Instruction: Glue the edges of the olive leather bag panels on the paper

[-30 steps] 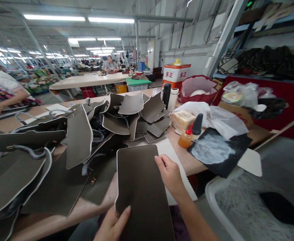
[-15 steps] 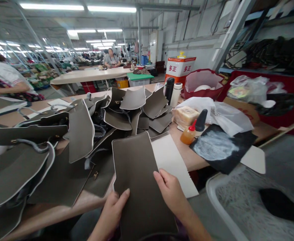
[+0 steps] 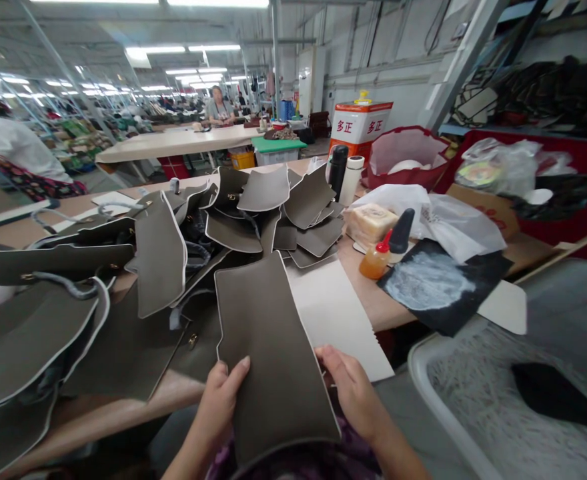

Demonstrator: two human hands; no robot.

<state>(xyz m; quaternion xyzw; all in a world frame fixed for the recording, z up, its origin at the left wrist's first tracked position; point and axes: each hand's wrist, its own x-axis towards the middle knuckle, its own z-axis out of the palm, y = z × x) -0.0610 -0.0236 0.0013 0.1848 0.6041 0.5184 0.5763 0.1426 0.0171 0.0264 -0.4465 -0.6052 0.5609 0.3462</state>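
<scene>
On the left half of the table [image 3: 366,293], taupe handbag bodies [image 3: 161,260] with wrapped handles [image 3: 66,285] lie heaped out to the near edge. A gold-coloured clasp [image 3: 192,341] faces up close to your work; in my judgement it could scuff the piece if you swing leftward.

Your left hand [image 3: 223,390] is clamped on the left edge of the taupe panel [image 3: 268,340], thumb on the face, fingers hidden beneath. Hard thumb pressure could dent that face.

The panel is held across the table's near edge, in front of you; whether its far end touches the heap cannot be told. Condition: matte, even colour, pale edging, slightly bowed, left side shallowly kinked. No mark shows on the upper face; the underside is out of view.

Your right hand [image 3: 351,387] closes on the panel's right edge, fingertips partly hidden. A slack hold here could let the panel slip toward your lap.

Beside it, a white sheet [image 3: 333,313] overhangs the table's near edge. Farther right, a squeeze bottle [image 3: 373,263] of amber liquid could spill if knocked, and the white-smeared black sheet [image 3: 428,283] could soil the panel on contact.
</scene>
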